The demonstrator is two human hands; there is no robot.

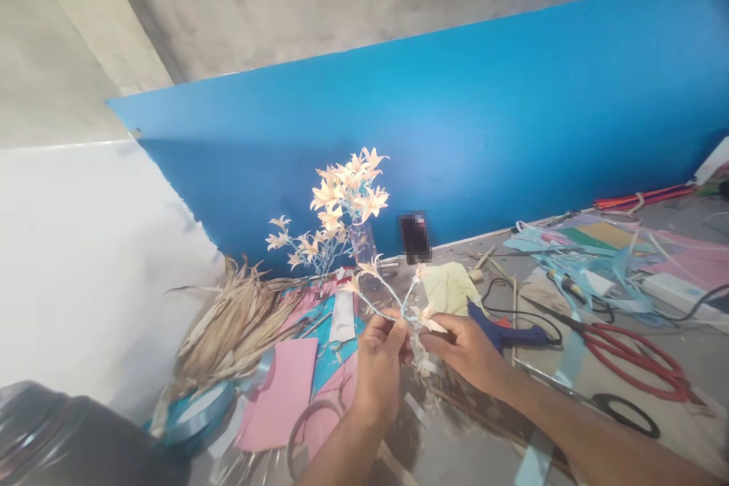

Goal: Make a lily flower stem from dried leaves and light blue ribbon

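Low in the middle, my left hand is closed, thumb and fingers pinching the wrapped stem of a handmade flower sprig. Pale peach flowers tip its thin light-blue branches. My right hand comes in from the right, its fingertips closed on the pale flower at the sprig's lower right. Part of the stem is hidden behind my fingers. Behind them, a bunch of similar finished flowers stands in a clear vase, with more sprigs to its left.
Dried husks lie left, near pink sheets and a blue ribbon roll. A blue glue gun, red-handled scissors and black-handled scissors lie right. A blue panel stands behind. A dark object fills the lower left corner.
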